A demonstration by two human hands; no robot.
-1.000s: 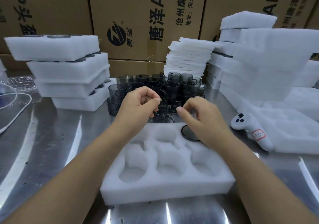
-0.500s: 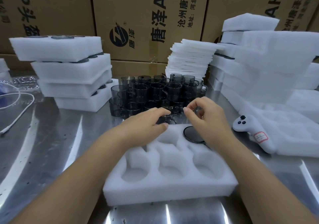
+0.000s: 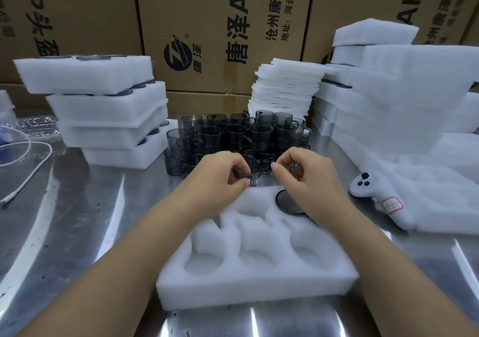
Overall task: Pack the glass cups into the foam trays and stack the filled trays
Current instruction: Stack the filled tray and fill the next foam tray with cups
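Note:
A white foam tray with round pockets lies on the steel table in front of me. One dark glass cup sits in its far right pocket; the near pockets hold nothing. Behind the tray stands a cluster of smoky glass cups. My left hand is at the cluster's near edge, its thumb and fingers pinching the handle of a cup. My right hand is beside it, with its fingers curled round another small glass cup, mostly hidden by the fingers.
A stack of filled foam trays stands at the left. Thin foam sheets are piled at the back, with more foam trays at the right. A white controller lies right of the tray, a white cable lies far left, and cardboard boxes wall the back.
My left hand dropped from above the cups to the cluster's near edge and closed on a cup handle. My right hand stayed curled near the cups.

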